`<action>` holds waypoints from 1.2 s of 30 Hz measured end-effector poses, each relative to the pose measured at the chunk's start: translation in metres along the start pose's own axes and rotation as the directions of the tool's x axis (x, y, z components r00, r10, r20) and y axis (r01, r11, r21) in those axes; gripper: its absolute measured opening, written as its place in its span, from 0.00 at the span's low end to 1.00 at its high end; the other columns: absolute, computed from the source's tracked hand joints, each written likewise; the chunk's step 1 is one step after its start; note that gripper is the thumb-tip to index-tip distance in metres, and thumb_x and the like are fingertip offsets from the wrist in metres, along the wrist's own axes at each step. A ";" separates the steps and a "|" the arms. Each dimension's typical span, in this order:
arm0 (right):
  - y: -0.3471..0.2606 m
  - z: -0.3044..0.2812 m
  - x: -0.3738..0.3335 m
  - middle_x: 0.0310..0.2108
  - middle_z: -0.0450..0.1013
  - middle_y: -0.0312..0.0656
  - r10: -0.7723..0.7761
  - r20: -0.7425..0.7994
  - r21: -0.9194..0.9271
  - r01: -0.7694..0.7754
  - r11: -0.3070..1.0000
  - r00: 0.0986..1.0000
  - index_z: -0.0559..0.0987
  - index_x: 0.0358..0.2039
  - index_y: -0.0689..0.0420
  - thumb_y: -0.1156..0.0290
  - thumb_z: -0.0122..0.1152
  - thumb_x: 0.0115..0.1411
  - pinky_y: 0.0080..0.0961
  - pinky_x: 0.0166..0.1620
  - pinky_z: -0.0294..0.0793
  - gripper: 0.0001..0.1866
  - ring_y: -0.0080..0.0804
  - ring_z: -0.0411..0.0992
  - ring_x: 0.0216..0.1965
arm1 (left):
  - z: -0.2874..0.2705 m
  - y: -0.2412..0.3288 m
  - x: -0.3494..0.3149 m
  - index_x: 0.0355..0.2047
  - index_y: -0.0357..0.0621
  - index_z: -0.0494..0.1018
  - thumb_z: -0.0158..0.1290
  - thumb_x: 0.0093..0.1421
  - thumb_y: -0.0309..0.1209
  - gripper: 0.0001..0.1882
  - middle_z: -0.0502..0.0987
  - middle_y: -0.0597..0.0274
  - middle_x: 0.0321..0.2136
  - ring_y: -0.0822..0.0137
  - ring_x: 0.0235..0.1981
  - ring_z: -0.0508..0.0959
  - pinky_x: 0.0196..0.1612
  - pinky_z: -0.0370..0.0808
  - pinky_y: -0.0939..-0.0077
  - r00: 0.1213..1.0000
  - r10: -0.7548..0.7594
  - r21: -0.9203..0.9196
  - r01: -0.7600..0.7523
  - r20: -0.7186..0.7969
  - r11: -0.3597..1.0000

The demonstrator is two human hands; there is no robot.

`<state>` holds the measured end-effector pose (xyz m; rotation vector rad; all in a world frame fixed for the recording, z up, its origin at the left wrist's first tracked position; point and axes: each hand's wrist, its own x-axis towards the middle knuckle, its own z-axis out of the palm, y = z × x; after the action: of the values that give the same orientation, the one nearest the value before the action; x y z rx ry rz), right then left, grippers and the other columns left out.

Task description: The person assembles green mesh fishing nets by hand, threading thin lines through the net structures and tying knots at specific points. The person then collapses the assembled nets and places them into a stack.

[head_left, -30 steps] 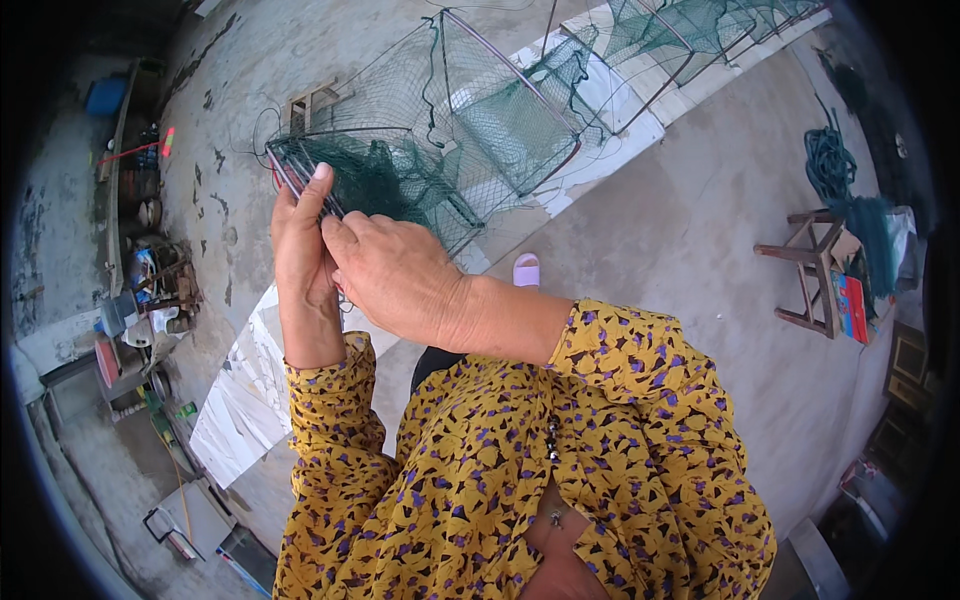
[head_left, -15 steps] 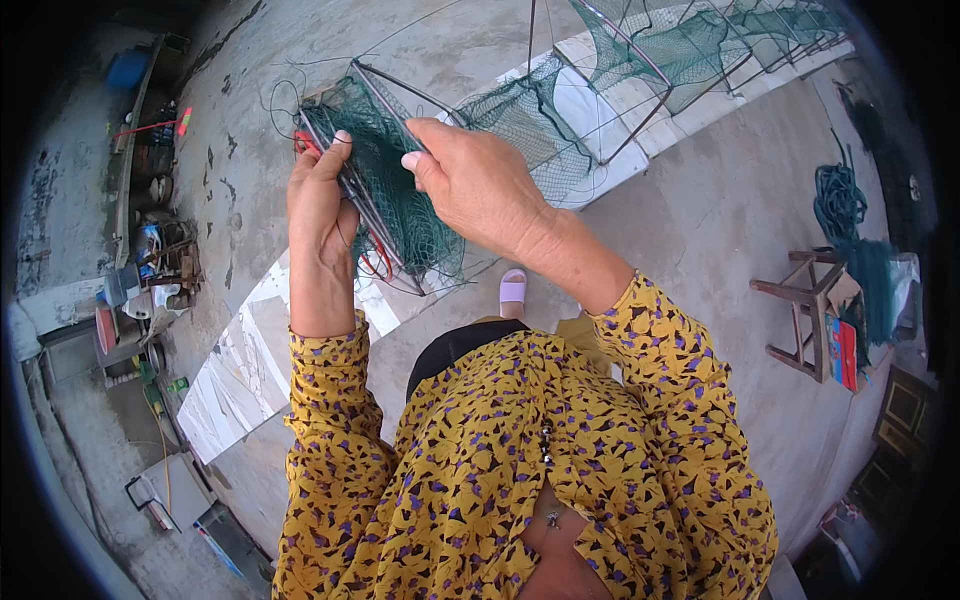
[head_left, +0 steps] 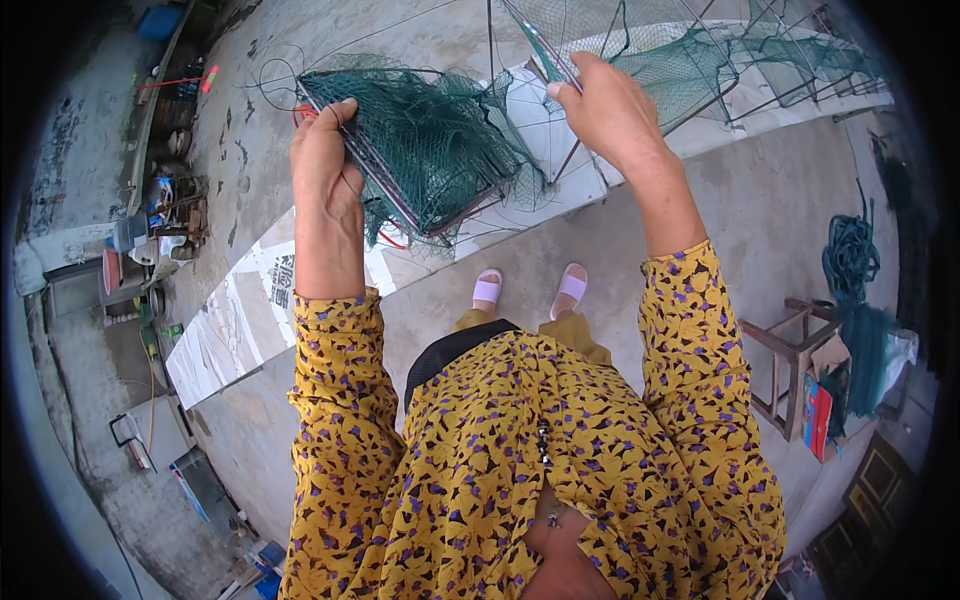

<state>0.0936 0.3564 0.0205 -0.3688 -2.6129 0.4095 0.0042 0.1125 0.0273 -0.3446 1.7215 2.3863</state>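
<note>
A long green mesh fishing trap with dark metal frames stretches from my left hand toward the far right. My left hand is closed round a stack of the frames at the trap's left end, thumb on top. A bit of red cord shows under that end. Farther right, my right hand pinches the bar of another frame, which stands tilted. Between my hands the mesh lies bunched and slack. Beyond my right hand, more netted frames stand spread apart.
A white board strip runs diagonally beneath the trap on the concrete floor. To the right stand a wooden stool and a heap of green netting, with coiled green rope behind. Clutter lines the left wall.
My right hand has moved right and away from my left hand, now on a frame farther along. The mesh beside my left hand has spread out; my left hand keeps its hold.
</note>
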 end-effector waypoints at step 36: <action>-0.039 0.027 0.034 0.26 0.69 0.44 -0.392 0.040 0.677 0.264 0.687 0.919 0.70 0.31 0.61 0.70 0.51 0.54 0.34 0.27 0.72 0.07 0.42 0.72 0.26 | 0.135 0.001 0.009 0.25 0.44 0.66 0.39 0.61 0.45 0.18 0.73 0.60 0.26 0.66 0.23 0.73 0.29 0.73 0.75 0.993 -0.050 -0.144 0.034 -0.105 0.989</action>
<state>0.0442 0.3262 0.0253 0.4023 -2.4098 1.2352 -0.0160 0.2400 0.0664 -0.5353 1.5732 2.5082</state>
